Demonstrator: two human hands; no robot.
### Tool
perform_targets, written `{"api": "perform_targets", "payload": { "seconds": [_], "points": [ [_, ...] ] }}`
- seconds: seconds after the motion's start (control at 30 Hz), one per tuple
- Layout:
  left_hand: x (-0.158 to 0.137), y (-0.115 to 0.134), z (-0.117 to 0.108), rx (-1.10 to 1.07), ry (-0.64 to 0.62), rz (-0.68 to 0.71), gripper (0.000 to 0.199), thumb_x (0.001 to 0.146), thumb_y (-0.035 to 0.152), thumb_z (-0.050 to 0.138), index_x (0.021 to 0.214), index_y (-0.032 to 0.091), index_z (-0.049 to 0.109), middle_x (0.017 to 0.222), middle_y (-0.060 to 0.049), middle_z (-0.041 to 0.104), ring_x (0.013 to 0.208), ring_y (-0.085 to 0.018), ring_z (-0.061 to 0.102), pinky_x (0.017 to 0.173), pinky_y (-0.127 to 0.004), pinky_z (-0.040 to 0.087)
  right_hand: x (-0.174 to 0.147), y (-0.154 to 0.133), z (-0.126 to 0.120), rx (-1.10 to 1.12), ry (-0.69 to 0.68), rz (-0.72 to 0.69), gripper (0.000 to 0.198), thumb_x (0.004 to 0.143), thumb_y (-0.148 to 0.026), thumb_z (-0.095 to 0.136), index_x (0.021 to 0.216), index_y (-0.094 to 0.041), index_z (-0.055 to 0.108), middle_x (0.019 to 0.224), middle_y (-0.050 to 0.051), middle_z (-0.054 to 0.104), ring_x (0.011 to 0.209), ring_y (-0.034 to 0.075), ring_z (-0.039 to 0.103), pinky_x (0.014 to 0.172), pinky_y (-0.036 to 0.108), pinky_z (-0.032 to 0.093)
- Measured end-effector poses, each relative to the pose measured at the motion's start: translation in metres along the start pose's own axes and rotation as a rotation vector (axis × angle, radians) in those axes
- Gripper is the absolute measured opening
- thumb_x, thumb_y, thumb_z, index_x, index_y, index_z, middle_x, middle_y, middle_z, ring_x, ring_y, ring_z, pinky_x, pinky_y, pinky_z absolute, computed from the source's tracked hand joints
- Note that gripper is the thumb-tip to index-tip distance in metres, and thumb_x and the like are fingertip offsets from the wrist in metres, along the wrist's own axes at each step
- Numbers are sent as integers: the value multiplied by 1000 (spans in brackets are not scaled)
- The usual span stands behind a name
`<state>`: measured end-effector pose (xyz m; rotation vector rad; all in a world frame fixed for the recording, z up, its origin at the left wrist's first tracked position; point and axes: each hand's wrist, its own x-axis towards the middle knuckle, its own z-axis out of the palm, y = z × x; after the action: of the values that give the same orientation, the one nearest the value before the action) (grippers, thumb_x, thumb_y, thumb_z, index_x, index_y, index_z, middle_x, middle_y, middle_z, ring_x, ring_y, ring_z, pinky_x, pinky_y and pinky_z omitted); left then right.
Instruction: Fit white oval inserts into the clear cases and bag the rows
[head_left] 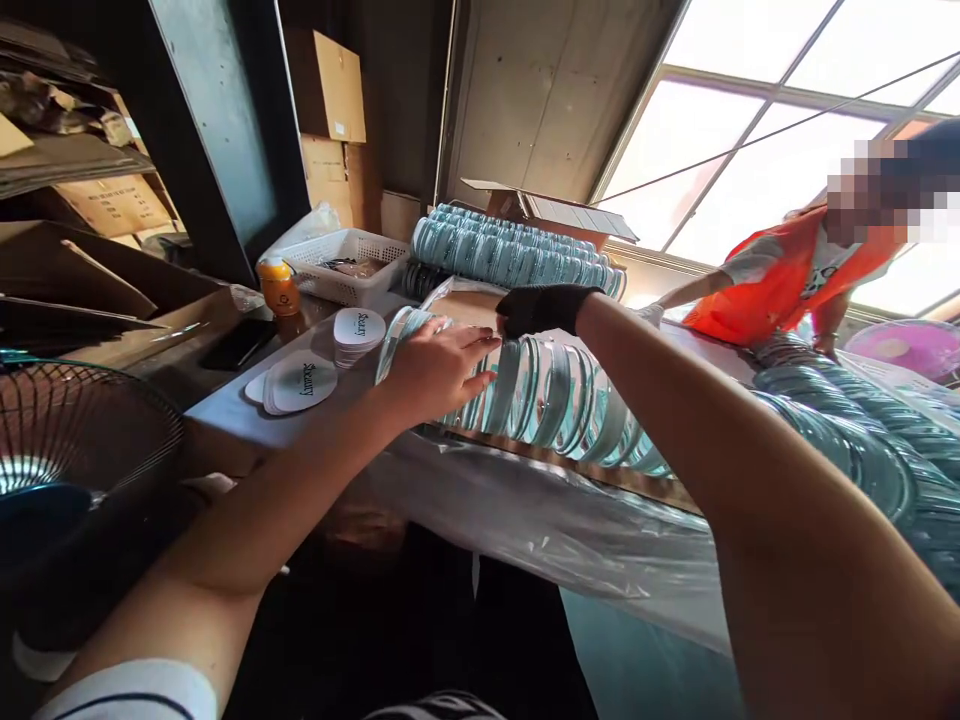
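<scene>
A row of round, clear pieces with teal rims (556,395) stands on edge along the table, side by side. My left hand (439,368) is bare and lies over the left end of this row, fingers stretched out and touching the rims. My right hand (551,308) wears a black glove and reaches over the row from the right. Its fingers are bent downward close to my left fingertips; whatever they grip is hidden. Left of the row, two piles of round white cards with black lettering, a nearer pile (300,383) and a farther pile (358,335), lie on the table.
Stacked teal-rimmed pieces (517,250) stand behind, with more at right (847,440). A white basket (352,262), an orange bottle (279,287) and a dark phone (238,345) are at left. A wire-caged fan (82,450) stands nearby. A person in an orange vest (757,285) works across the table.
</scene>
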<state>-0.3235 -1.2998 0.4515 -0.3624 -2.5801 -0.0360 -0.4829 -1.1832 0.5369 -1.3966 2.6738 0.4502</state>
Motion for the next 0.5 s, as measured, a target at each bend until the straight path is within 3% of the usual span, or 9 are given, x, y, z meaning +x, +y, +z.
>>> {"api": "perform_targets", "payload": {
  "seconds": [0.07,0.17,0.27,0.4,0.5],
  "points": [
    [-1,-2,1,-4,4,-3,42,103,36,49,142,27,58,149,-4,59,136,-24,56,122,-52,33,3,-9,-3,-125,4,-40,23,84,-18,66,102,-12,78,93,8,76,82,19,66,75,29,47],
    [-1,-2,0,-17,-5,-12,40,102,34,49,141,30,60,148,-1,60,134,-24,58,122,-53,33,-15,-18,-7,-312,115,-49,25,84,-22,65,102,-10,77,100,14,76,96,28,69,80,35,47],
    [-2,0,-1,-24,-5,-42,40,102,34,48,140,29,61,149,-2,60,136,-24,57,122,-51,33,-54,-28,4,-210,246,13,28,88,-28,59,104,-14,77,101,13,76,96,29,70,72,32,44],
    [-2,3,-2,-14,-7,-55,43,102,35,46,141,24,61,149,-5,59,138,-24,55,122,-48,32,-107,-65,60,-58,471,162,33,96,-33,47,104,-18,76,98,11,76,91,27,71,66,32,38],
    [-1,4,-3,-12,-30,-77,44,102,36,45,143,27,60,151,-2,58,140,-22,52,123,-47,30,-121,-101,124,58,504,199,36,101,-33,42,103,-20,76,97,11,77,91,26,71,69,33,39]
  ]
}}
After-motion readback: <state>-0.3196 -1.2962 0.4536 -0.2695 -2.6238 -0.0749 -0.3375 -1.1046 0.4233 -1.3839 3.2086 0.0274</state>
